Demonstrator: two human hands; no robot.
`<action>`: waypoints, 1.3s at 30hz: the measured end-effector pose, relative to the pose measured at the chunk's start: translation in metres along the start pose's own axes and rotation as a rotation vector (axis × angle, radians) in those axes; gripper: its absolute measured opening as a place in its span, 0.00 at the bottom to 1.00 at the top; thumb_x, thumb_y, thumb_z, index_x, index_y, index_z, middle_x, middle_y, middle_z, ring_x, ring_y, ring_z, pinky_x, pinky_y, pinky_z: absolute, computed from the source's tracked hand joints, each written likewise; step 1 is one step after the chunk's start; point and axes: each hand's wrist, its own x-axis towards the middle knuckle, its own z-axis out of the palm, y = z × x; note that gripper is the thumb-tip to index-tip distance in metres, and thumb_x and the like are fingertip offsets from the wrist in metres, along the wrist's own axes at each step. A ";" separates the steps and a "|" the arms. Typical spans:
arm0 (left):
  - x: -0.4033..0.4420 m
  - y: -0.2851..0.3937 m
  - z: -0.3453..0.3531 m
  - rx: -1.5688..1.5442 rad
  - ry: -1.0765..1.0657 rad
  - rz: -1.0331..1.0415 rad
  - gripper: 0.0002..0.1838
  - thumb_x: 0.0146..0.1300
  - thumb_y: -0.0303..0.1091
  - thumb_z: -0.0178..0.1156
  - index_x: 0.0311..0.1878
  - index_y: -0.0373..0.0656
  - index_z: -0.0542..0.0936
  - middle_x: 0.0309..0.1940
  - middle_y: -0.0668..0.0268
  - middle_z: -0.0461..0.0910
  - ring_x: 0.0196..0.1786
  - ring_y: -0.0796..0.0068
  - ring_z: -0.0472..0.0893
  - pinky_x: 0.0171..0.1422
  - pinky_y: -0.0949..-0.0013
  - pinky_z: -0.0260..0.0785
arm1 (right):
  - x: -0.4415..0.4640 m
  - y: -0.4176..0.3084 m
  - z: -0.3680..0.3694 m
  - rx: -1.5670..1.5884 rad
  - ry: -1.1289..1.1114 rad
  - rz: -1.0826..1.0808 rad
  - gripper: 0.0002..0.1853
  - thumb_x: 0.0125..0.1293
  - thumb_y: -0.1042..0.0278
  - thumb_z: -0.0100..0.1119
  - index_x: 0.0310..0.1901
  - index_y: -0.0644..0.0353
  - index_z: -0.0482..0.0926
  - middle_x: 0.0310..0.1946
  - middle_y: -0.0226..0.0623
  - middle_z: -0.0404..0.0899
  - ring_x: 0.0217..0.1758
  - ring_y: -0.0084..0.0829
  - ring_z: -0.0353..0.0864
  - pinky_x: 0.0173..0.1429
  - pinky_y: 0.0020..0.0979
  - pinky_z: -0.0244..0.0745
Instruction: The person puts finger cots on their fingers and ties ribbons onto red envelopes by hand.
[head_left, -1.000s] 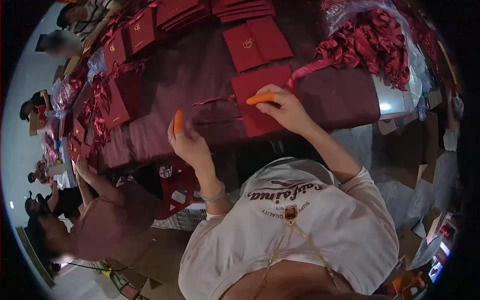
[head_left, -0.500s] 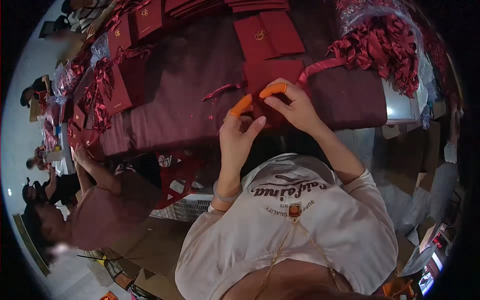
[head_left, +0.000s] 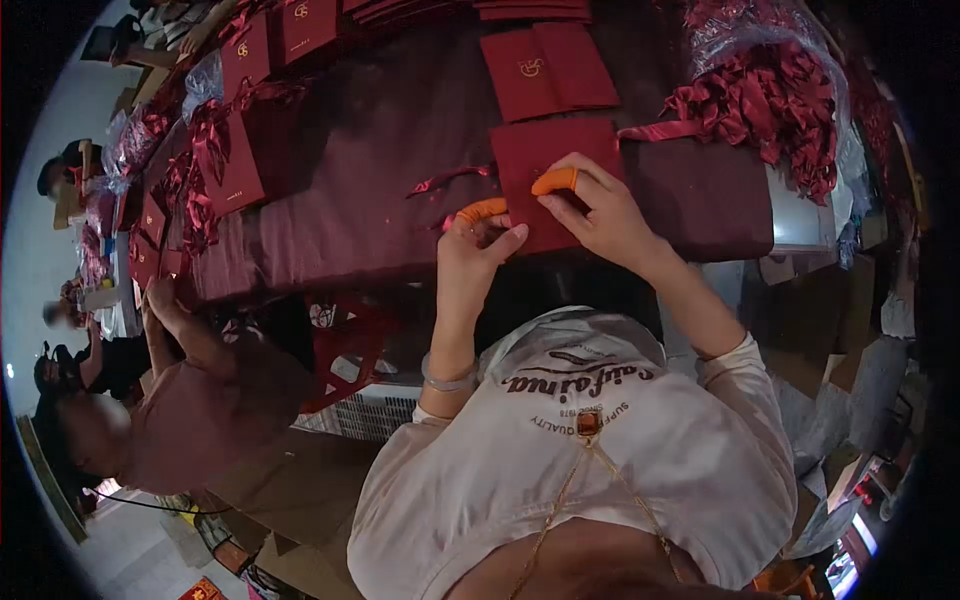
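A flat dark-red paper piece (head_left: 540,148) lies at the table's front edge before me. My left hand (head_left: 472,250) is closed at its left edge, thumb and orange-covered forefinger gripping the paper. My right hand (head_left: 600,220) lies over the right half, its orange-covered forefinger and thumb pinched together at the paper's surface. Whatever is between those right fingertips is too small to make out. A short length of red ribbon (head_left: 450,180) rests left of the paper. Behind it lies a folded red paper piece with a gold emblem (head_left: 575,75).
A heap of red satin ribbons (head_left: 755,110) in clear plastic is at the right, one strand reaching toward the paper. Dark cloth (head_left: 370,200) covers the table. Red emblem pieces (head_left: 235,165) and ribbons line the left, where another person (head_left: 225,410) works. Cardboard (head_left: 810,320) stands at right.
The paper now shows flatter and more fully between my hands. My left fingers have moved onto its left edge. My right hand has shifted slightly right and down. The view has shifted a little.
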 end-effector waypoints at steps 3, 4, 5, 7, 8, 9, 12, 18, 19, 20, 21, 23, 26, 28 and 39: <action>-0.002 0.003 0.002 -0.030 -0.013 -0.016 0.16 0.51 0.23 0.66 0.44 0.35 0.75 0.32 0.71 0.76 0.33 0.85 0.73 0.35 0.81 0.65 | 0.001 -0.004 -0.004 -0.050 -0.195 0.030 0.06 0.58 0.73 0.58 0.36 0.64 0.75 0.37 0.38 0.72 0.40 0.37 0.75 0.45 0.34 0.71; -0.003 0.003 0.002 -0.067 -0.004 -0.021 0.16 0.51 0.23 0.66 0.44 0.35 0.76 0.32 0.71 0.76 0.33 0.85 0.73 0.35 0.82 0.66 | 0.002 -0.002 -0.005 -0.050 -0.199 0.029 0.06 0.58 0.73 0.58 0.36 0.64 0.75 0.37 0.38 0.72 0.40 0.37 0.75 0.45 0.34 0.71; -0.002 0.001 0.001 -0.071 -0.001 -0.023 0.16 0.51 0.23 0.66 0.44 0.35 0.76 0.32 0.71 0.76 0.33 0.85 0.73 0.35 0.82 0.66 | 0.003 0.000 -0.006 -0.062 -0.228 -0.003 0.07 0.58 0.72 0.58 0.36 0.65 0.75 0.37 0.38 0.72 0.41 0.37 0.75 0.45 0.34 0.71; 0.000 -0.002 0.000 -0.105 -0.031 -0.025 0.15 0.50 0.22 0.66 0.43 0.35 0.77 0.31 0.72 0.75 0.33 0.85 0.73 0.37 0.82 0.66 | 0.005 0.003 -0.006 -0.073 -0.263 -0.035 0.07 0.58 0.72 0.58 0.36 0.65 0.75 0.37 0.38 0.72 0.42 0.38 0.75 0.45 0.34 0.71; 0.001 -0.003 0.000 -0.108 -0.028 -0.027 0.15 0.50 0.22 0.66 0.43 0.35 0.77 0.31 0.72 0.75 0.33 0.85 0.73 0.37 0.82 0.66 | 0.007 0.003 -0.007 -0.082 -0.285 -0.047 0.07 0.57 0.72 0.58 0.36 0.66 0.75 0.37 0.39 0.71 0.42 0.38 0.75 0.46 0.34 0.71; 0.001 -0.002 0.000 -0.110 -0.035 -0.036 0.15 0.50 0.22 0.67 0.42 0.35 0.77 0.32 0.72 0.75 0.33 0.85 0.73 0.38 0.82 0.67 | 0.008 0.003 -0.008 -0.091 -0.307 -0.059 0.08 0.57 0.72 0.58 0.36 0.66 0.75 0.37 0.40 0.71 0.42 0.39 0.75 0.46 0.34 0.71; -0.001 0.002 0.001 -0.095 -0.020 -0.059 0.15 0.50 0.21 0.67 0.42 0.35 0.77 0.32 0.72 0.76 0.34 0.85 0.73 0.39 0.82 0.67 | 0.009 0.002 -0.010 -0.146 -0.336 -0.106 0.08 0.57 0.72 0.58 0.36 0.67 0.75 0.38 0.40 0.71 0.42 0.40 0.75 0.46 0.35 0.71; 0.001 -0.005 0.000 -0.066 -0.017 0.001 0.15 0.50 0.21 0.67 0.42 0.34 0.77 0.31 0.71 0.76 0.34 0.85 0.73 0.40 0.82 0.67 | 0.015 -0.002 -0.014 -0.149 -0.414 -0.104 0.08 0.58 0.72 0.56 0.36 0.67 0.75 0.38 0.41 0.71 0.42 0.40 0.74 0.47 0.35 0.71; 0.001 -0.006 -0.001 -0.050 -0.022 0.031 0.15 0.50 0.21 0.67 0.42 0.34 0.77 0.31 0.71 0.76 0.34 0.85 0.73 0.40 0.81 0.67 | 0.016 -0.002 -0.015 -0.148 -0.414 -0.104 0.08 0.58 0.72 0.56 0.36 0.67 0.75 0.38 0.41 0.71 0.42 0.40 0.74 0.47 0.35 0.71; 0.000 -0.006 0.000 -0.050 -0.022 0.030 0.15 0.50 0.21 0.67 0.42 0.34 0.77 0.31 0.71 0.76 0.34 0.85 0.73 0.40 0.81 0.67 | 0.017 -0.001 -0.016 -0.160 -0.448 -0.087 0.07 0.58 0.72 0.57 0.36 0.66 0.75 0.39 0.40 0.71 0.43 0.39 0.74 0.48 0.35 0.71; -0.001 -0.006 0.001 -0.046 -0.006 0.042 0.15 0.50 0.21 0.67 0.42 0.34 0.77 0.31 0.71 0.76 0.34 0.85 0.73 0.40 0.81 0.67 | 0.018 -0.001 -0.016 -0.172 -0.482 -0.071 0.07 0.57 0.72 0.58 0.36 0.64 0.75 0.40 0.39 0.71 0.45 0.38 0.74 0.49 0.35 0.71; -0.002 -0.005 0.001 -0.042 0.008 0.053 0.15 0.50 0.21 0.67 0.42 0.34 0.77 0.31 0.71 0.76 0.34 0.85 0.73 0.40 0.81 0.67 | 0.018 -0.003 -0.014 -0.230 -0.449 -0.147 0.07 0.56 0.73 0.57 0.35 0.65 0.75 0.39 0.40 0.71 0.43 0.39 0.74 0.48 0.35 0.71; -0.002 -0.004 0.002 -0.022 0.004 0.062 0.15 0.51 0.22 0.66 0.43 0.34 0.77 0.31 0.71 0.76 0.34 0.85 0.73 0.41 0.80 0.67 | 0.016 -0.006 -0.012 -0.339 -0.425 -0.222 0.05 0.55 0.74 0.56 0.32 0.65 0.74 0.38 0.40 0.71 0.42 0.40 0.74 0.48 0.36 0.71; -0.002 -0.006 0.003 -0.006 -0.001 0.087 0.15 0.50 0.22 0.67 0.43 0.34 0.77 0.31 0.71 0.76 0.34 0.85 0.74 0.41 0.80 0.68 | 0.015 -0.008 -0.010 -0.387 -0.436 -0.222 0.04 0.55 0.74 0.55 0.31 0.65 0.74 0.37 0.41 0.71 0.43 0.40 0.73 0.48 0.36 0.71; 0.000 -0.016 -0.001 -0.041 -0.007 0.107 0.17 0.49 0.23 0.68 0.44 0.33 0.76 0.32 0.69 0.76 0.35 0.83 0.75 0.42 0.79 0.69 | 0.016 -0.013 -0.006 -0.196 -0.440 0.208 0.09 0.57 0.68 0.57 0.34 0.66 0.75 0.34 0.45 0.74 0.39 0.44 0.76 0.44 0.40 0.72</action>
